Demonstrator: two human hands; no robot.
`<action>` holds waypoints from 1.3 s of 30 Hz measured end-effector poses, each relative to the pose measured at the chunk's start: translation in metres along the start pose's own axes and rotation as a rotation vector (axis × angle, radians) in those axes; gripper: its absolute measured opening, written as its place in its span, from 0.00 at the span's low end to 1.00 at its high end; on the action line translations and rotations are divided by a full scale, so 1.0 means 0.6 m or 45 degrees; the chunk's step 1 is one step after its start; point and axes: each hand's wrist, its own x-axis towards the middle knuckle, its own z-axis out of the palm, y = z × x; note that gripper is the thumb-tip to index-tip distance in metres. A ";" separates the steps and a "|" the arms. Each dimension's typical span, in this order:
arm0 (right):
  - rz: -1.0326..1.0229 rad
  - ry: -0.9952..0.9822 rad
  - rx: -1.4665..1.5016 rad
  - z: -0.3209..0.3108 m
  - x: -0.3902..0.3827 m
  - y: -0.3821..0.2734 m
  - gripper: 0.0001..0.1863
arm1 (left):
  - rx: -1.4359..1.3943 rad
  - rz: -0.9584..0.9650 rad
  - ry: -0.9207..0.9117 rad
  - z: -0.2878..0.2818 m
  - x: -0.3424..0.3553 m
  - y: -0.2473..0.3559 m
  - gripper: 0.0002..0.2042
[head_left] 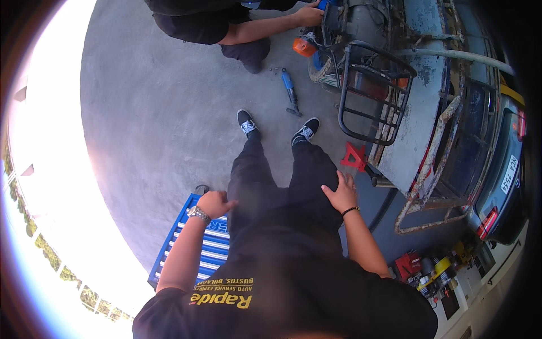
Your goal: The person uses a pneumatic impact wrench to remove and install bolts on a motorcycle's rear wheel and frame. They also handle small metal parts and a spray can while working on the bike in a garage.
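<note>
My left hand, with a metal watch at the wrist, is loosely curled beside my left thigh, and nothing shows in it. Just below that hand is a blue tool chest with silver drawer strips, partly hidden by my arm and body. My right hand, with a dark beaded bracelet, rests at my right thigh with its fingers apart and holds nothing. Near it on the floor stands a red jack stand. Beyond my shoes lies a blue-and-black power ratchet, with several small parts by its far end.
Another person crouches at the far side, one hand on a blue object at a motorcycle. Its black rear rack juts toward me. To the right stand a rusty sidecar frame and a parked car. Tools crowd a bench.
</note>
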 end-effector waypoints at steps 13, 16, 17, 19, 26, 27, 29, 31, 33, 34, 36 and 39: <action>0.099 0.070 0.125 0.055 -0.122 0.069 0.13 | -0.421 -0.122 0.322 -0.053 0.111 -0.102 0.26; 0.115 -0.070 0.084 0.075 -0.161 0.049 0.11 | -0.179 -0.133 0.393 -0.068 0.105 -0.159 0.25; 0.060 0.066 0.234 0.085 -0.158 0.043 0.11 | -0.099 -0.180 0.383 -0.075 0.104 -0.170 0.25; -0.035 0.299 0.503 0.109 -0.127 0.039 0.12 | -0.111 -0.169 0.330 -0.089 0.101 -0.178 0.27; -0.237 0.324 1.473 0.221 -0.068 0.099 0.22 | -0.070 -0.132 0.377 -0.141 0.084 -0.069 0.27; -0.124 0.089 1.902 0.232 -0.048 0.100 0.22 | -0.019 -0.129 0.381 -0.145 0.081 -0.043 0.27; -0.421 0.372 1.536 0.247 -0.007 0.105 0.22 | 0.055 -0.104 0.367 -0.153 0.077 0.011 0.28; -0.211 0.260 2.115 0.258 0.032 0.100 0.24 | 0.055 -0.040 0.384 -0.154 0.073 0.054 0.28; -0.114 0.291 1.958 0.263 0.043 0.107 0.24 | 0.006 0.029 0.367 -0.153 0.070 0.089 0.28; -0.105 0.314 1.887 0.262 0.043 0.112 0.24 | 0.014 0.027 0.352 -0.149 0.066 0.102 0.28; -0.092 0.343 1.796 0.257 0.028 0.125 0.24 | 0.095 0.059 0.333 -0.139 0.062 0.121 0.28; -0.065 0.402 1.686 0.239 -0.002 0.145 0.24 | 0.122 0.072 0.358 -0.125 0.055 0.132 0.28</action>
